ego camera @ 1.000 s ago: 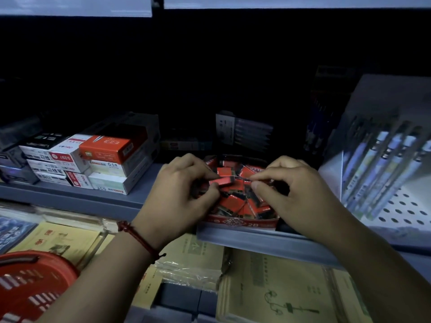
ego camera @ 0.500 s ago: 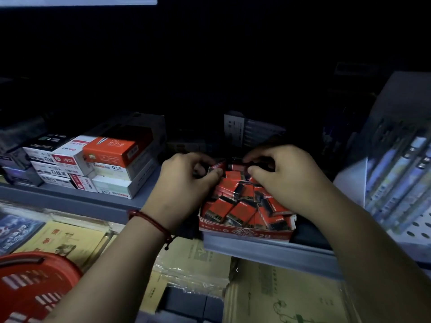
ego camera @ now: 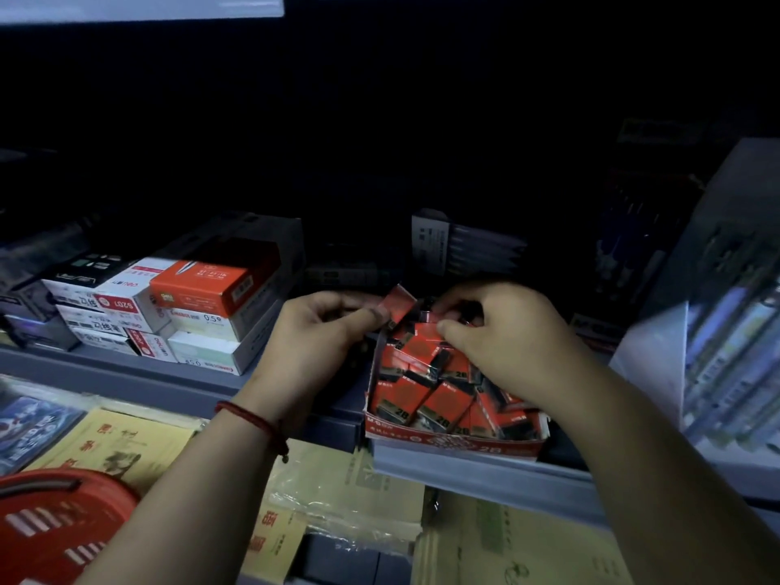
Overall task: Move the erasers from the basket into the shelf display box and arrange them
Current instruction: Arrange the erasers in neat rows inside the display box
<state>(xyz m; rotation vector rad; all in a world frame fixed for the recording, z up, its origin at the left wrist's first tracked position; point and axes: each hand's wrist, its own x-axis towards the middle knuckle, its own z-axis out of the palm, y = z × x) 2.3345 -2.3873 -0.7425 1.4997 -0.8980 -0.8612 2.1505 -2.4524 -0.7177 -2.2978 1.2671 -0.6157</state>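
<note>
Erasers [ego camera: 426, 394]: lying jumbled in red-and-black sleeves marked 2B, filling the display box [ego camera: 451, 444] at 4 o'clock from the middle of the head view. Sitting, box and all, with the red front wall right at the front edge of the grey shelf [ego camera: 190, 384].

Showing the left hand [ego camera: 325, 335] just beside the box at its 10 o'clock, forearm running down toward 7 o'clock, a red string bracelet [ego camera: 253, 420] circling the wrist. Pinching, between thumb and curled fingers [ego camera: 337, 301], a red piece [ego camera: 399, 305] at the box's 11 o'clock corner. Too dim for telling whether eraser or box flap.

Showing the right hand [ego camera: 506, 339] over the box's far end, forearm running down toward 5 o'clock. Curling its fingers [ego camera: 460, 298] and nipping a far eraser [ego camera: 434, 317] between forefinger and thumb at the box's 12 o'clock edge.

Standing on the same shelf at the box's 9 o'clock, beyond the left hand: stacked cartons [ego camera: 198, 314], white, orange and dark. Sitting low at 8 o'clock, cut off by the frame: a red basket [ego camera: 55, 529], its contents not making themselves out. Lying below the shelf: yellow booklets [ego camera: 126, 441]. Hanging blurred at 3 o'clock: rows of pens [ego camera: 726, 352].
</note>
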